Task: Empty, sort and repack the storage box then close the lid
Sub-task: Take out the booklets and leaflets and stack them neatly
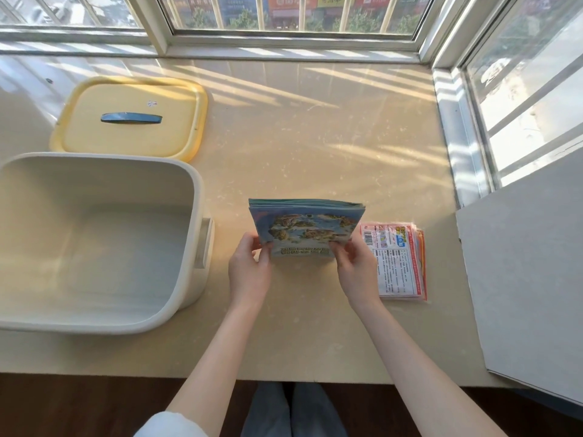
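The cream storage box [94, 241] stood empty, its yellow lid [129, 118] lying beyond; both the left hand [249, 272] and right hand [356, 269] pinched a stack of booklets [304, 228] upright, with a pile of packets [397, 260] just right, so repacking and closing remained.

White storage box [94, 241] open, empty; yellow lid [129, 118] flat behind; blue booklets [303, 228] upright, held.
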